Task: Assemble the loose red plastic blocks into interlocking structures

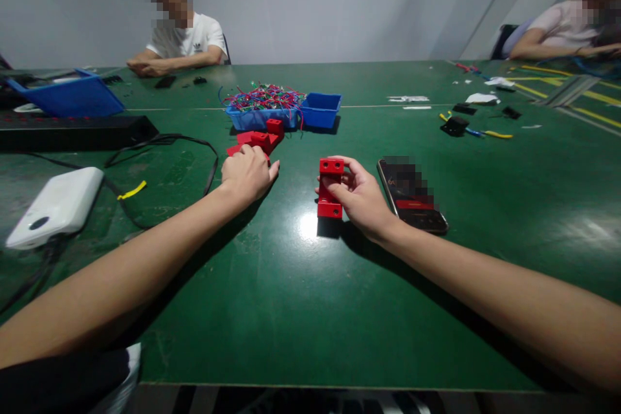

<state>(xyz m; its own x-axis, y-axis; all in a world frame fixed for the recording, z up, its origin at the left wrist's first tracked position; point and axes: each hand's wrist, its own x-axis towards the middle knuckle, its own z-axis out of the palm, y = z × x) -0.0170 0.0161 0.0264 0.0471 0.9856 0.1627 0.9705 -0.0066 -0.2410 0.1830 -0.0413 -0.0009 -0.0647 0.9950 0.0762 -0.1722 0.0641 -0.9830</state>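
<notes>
We note dim light; white glare on green tabletop (pixel 281 317), centre and far right. Dark shadows below left hand (pixel 246 173) and right hand (pixel 363 197). Edges stretched; pixelated patches upper left, upper right.

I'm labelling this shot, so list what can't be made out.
All in the head view:
Left hand: its own back hides most fingertips, so its grip on the red pieces is unclear.
Red block: partly covered by the right hand.
Phone: pixelation covers part of its screen.
Wire-filled bin: wires hide its floor.
Co-worker at right: cut off by the frame edge.
</notes>
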